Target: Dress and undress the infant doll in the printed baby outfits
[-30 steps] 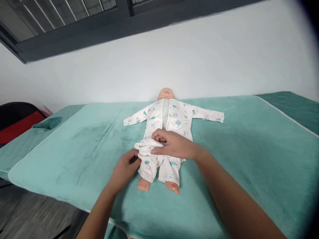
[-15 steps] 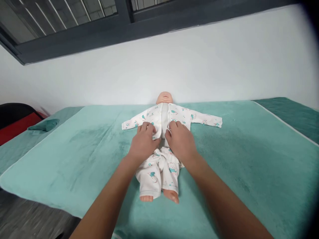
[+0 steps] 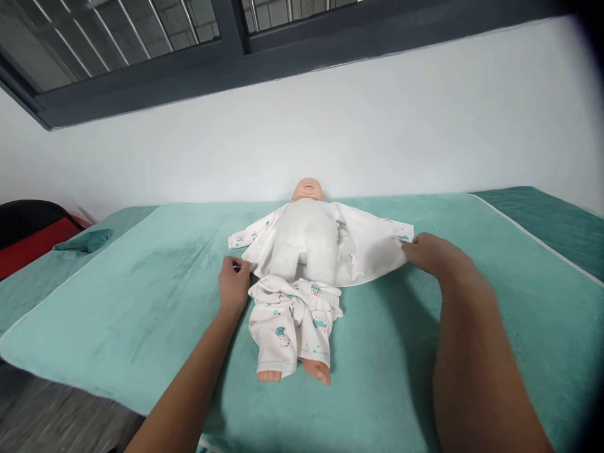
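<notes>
A baby doll (image 3: 306, 189) lies on its back on a teal blanket (image 3: 141, 296), head toward the wall. Its white printed top (image 3: 368, 248) is spread open to both sides, baring the grey cloth torso (image 3: 304, 242). Matching printed trousers (image 3: 292, 314) cover the legs, and two bare feet show at the bottom. My left hand (image 3: 233, 284) pinches the left flap's lower corner. My right hand (image 3: 431, 251) grips the right flap's outer edge, pulled wide.
A white wall and a dark-framed barred window (image 3: 141, 44) stand behind the bed. A darker green cover (image 3: 542, 214) lies at the right. A folded teal cloth (image 3: 82, 240) and a black and red seat (image 3: 28, 229) are at the far left. Grey floor shows lower left.
My hands went from the trouser waist to the top's front, then pulled its two flaps apart. The doll's torso is now uncovered.
</notes>
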`<state>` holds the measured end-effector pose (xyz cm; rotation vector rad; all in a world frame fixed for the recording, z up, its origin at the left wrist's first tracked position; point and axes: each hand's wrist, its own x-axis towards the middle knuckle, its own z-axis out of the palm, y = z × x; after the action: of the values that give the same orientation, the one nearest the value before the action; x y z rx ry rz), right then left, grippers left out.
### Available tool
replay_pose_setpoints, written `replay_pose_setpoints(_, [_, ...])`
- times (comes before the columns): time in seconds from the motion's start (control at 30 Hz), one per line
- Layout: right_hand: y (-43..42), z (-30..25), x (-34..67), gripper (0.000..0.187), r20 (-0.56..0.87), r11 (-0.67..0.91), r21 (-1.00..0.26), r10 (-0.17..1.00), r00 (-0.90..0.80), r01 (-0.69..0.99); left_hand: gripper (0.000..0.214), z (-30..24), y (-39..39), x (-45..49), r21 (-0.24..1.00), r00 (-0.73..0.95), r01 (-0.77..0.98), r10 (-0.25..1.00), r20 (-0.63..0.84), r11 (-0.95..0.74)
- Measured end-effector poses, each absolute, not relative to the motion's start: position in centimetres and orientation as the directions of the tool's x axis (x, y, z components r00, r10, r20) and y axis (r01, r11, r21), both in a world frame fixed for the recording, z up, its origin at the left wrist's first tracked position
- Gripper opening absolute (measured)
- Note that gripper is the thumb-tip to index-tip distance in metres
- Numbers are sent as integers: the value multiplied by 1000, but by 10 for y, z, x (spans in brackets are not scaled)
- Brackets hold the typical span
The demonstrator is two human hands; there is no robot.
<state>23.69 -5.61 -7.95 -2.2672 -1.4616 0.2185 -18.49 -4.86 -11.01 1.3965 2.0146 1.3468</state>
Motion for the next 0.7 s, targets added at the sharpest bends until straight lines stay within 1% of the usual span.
replay_pose_setpoints(0.07, [-56, -79, 223, 22, 176, -356, -434, 867, 465, 828, 12, -117, -52, -184, 813, -448, 582, 844, 296, 24])
replay_pose_setpoints(0.1, [-56, -76, 210, 24, 244, -308, -457, 858, 451, 834, 12, -119, -54, -184, 797, -439, 604, 835, 333, 0])
replay_pose_setpoints(0.17, [-54, -71, 179, 23, 408, -79, -527, 850, 334, 846, 14, -120, -55, -182, 728, -375, 681, 813, 446, -86])
replay_pose_setpoints(0.2, [-52, -70, 164, 23, 470, 43, -544, 843, 262, 838, 16, -121, -55, -182, 663, -308, 734, 797, 519, -148])
replay_pose_setpoints(0.27, [-47, -73, 140, 27, 552, 235, -524, 826, 116, 819, 22, -122, -55, -182, 485, -116, 828, 760, 640, -282])
replay_pose_setpoints(0.3, [-44, -78, 132, 31, 575, 307, -497, 817, 43, 812, 25, -123, -54, -182, 399, -14, 852, 747, 665, -340])
replay_pose_setpoints(0.37, [-38, -89, 121, 39, 581, 395, -447, 810, -74, 803, 28, -125, -52, -184, 301, 143, 851, 741, 656, -431])
replay_pose_setpoints(0.4, [-35, -95, 119, 43, 564, 403, -436, 819, -104, 804, 29, -126, -50, -184, 287, 195, 836, 741, 643, -469])
replay_pose_setpoints(0.47, [-30, -105, 118, 48, 500, 354, -450, 861, -97, 820, 31, -127, -43, -185, 315, 224, 800, 740, 634, -511])
replay_pose_setpoints(0.57, [-26, -111, 119, 54, 394, 257, -503, 918, -46, 825, 32, -124, -27, -182, 412, 122, 780, 761, 638, -470])
replay_pose_setpoints(0.63, [-23, -112, 120, 55, 377, 243, -521, 926, -35, 818, 32, -118, -11, -175, 459, 44, 788, 781, 623, -411])
replay_pose_setpoints(0.7, [-21, -113, 119, 55, 389, 251, -526, 921, -32, 813, 29, -110, 8, -164, 468, 10, 804, 796, 606, -367])
